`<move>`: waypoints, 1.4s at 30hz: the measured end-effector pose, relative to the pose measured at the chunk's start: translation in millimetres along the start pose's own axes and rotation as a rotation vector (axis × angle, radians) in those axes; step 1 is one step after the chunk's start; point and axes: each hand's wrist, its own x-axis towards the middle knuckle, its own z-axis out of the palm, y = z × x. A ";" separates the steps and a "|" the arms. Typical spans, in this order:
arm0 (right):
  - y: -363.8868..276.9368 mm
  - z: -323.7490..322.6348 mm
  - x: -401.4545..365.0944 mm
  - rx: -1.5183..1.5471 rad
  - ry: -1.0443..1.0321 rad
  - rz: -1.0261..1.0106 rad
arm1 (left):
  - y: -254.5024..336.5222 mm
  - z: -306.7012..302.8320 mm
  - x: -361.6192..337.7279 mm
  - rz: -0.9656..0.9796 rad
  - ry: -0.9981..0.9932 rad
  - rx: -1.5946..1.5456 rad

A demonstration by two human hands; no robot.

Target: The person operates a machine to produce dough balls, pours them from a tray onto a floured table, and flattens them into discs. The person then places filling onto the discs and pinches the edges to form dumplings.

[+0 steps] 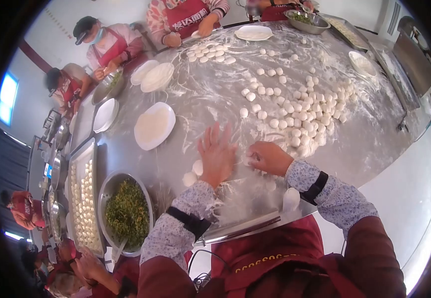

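Observation:
My left hand (218,155) lies over the floury steel table (200,111) with its fingers spread, palm down. Nothing shows in its grip, though the underside of the palm is hidden. Just beside its wrist rest several white dough balls (190,179). My right hand (270,158) is to the right of it, fingers curled inward at the table surface. What those fingers hold, if anything, is hidden. Below the right wrist sits a pale piece of dough (291,199). Beyond my right hand spreads a large heap of floured dough balls (307,107).
Left of me stand a steel bowl of chopped green filling (128,213) and a tray of small dumplings (85,208). White plates (155,126) lie farther up the table. Co-workers in red aprons (185,17) stand around its far and left sides.

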 end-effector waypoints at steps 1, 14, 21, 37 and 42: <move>3.4 4.0 -1.0 0.002 -0.003 0.005 | 7.8 -0.8 8.8 0.042 0.062 -0.043; -3.1 -25.3 -73.9 0.134 -0.088 -0.026 | 50.3 46.3 14.6 0.303 0.081 -0.053; -20.9 -19.2 -61.6 0.352 -0.158 0.313 | 19.9 35.9 0.4 0.177 0.016 -0.042; 40.5 -48.0 -105.1 -0.454 0.449 0.165 | 89.4 50.4 0.4 0.455 0.028 -0.192; 3.0 -43.2 -88.8 -0.019 0.243 0.390 | 49.8 43.8 -7.0 0.315 0.007 -0.024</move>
